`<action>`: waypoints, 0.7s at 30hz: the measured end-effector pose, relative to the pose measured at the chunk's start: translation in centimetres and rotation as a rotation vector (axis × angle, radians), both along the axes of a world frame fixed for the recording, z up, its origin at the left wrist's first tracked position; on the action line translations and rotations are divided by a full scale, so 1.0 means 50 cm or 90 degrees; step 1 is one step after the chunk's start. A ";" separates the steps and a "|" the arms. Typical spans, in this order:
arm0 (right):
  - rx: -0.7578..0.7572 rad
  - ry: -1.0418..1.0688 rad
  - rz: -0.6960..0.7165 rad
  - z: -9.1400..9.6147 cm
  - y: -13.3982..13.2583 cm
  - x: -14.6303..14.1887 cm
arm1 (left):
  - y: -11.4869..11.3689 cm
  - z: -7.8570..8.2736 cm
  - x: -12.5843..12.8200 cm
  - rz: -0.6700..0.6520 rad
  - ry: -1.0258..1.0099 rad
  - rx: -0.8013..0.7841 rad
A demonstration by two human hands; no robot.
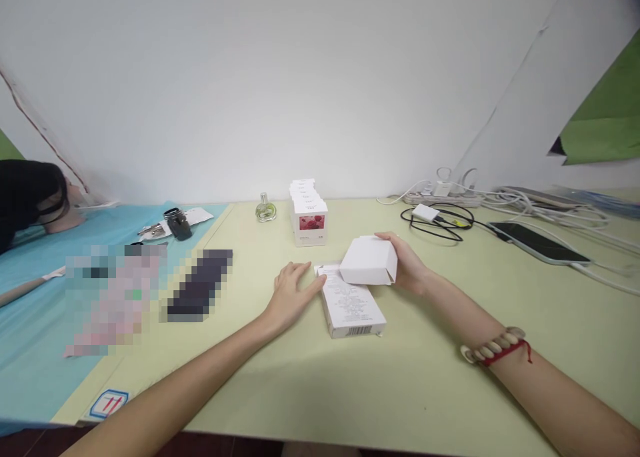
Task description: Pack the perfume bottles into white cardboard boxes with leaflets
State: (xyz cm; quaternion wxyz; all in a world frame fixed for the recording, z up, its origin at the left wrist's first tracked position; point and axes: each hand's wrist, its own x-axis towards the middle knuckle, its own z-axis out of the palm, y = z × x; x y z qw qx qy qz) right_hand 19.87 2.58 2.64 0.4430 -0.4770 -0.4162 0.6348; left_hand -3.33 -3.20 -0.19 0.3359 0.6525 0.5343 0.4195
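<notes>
My right hand point(409, 270) grips a small plain white carton point(367, 260), tilted, with loose flaps at its near right corner. Below and partly behind it lies a flat white printed box point(353, 309) with fine text and a barcode on the near end. My left hand point(290, 291) rests on the table left of that box, fingers apart, thumb tip at its far left edge. Whether the thumb presses on the box, I cannot tell. Farther back stands a row of white boxes point(311, 230), the front one bearing a picture of red flowers.
A green glass bottle point(266, 209) stands near the wall. On the right are a power strip point(440, 195), cables and a phone point(540, 242). To the left, a dark jar point(177, 223) and blurred items lie on blue cloth point(30, 350); another person leans at the far left.
</notes>
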 end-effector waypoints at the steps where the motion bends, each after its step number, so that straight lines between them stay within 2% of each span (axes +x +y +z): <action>1: -0.032 0.017 0.016 0.002 -0.008 -0.010 | 0.000 0.000 0.000 -0.006 0.022 -0.003; 5: -0.091 0.060 0.080 0.008 -0.038 -0.050 | -0.004 0.002 0.001 -0.090 0.113 -0.006; 8: -0.097 0.061 0.101 0.006 -0.045 -0.062 | -0.009 0.004 0.006 -0.130 0.104 0.011; 11: -0.088 0.080 0.088 0.003 -0.040 -0.057 | -0.009 0.004 0.010 -0.101 0.077 0.038; 14: -0.084 0.074 0.077 0.005 -0.036 -0.049 | -0.003 0.005 0.005 -0.082 0.108 0.051; 18: -0.067 0.057 0.047 0.016 -0.039 -0.043 | 0.010 0.009 -0.017 -0.168 0.160 0.031; 21: -0.006 0.084 -0.003 0.022 -0.037 -0.040 | 0.015 0.014 -0.033 -0.236 0.183 -0.014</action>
